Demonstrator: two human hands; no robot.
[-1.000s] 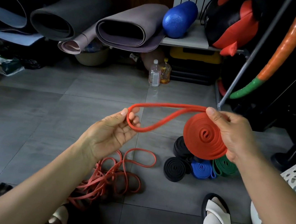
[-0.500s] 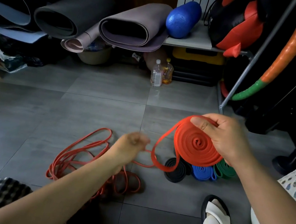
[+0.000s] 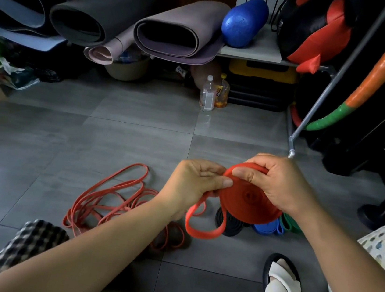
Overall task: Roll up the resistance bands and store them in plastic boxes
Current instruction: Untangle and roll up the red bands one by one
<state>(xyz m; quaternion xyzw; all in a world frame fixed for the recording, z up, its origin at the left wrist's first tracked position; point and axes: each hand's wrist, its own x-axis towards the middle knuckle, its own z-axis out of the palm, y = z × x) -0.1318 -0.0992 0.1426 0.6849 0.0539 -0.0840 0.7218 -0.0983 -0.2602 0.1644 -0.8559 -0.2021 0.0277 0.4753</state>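
Head view, both hands, left (image 3: 196,185) and right (image 3: 279,184), pinching the red coiled band (image 3: 250,202) at chest height

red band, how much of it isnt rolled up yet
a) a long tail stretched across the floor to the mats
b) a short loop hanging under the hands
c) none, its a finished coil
b: the red band is mostly coiled, gripped by the right hand and pinched by the left hand, with only a short loop hanging below them.
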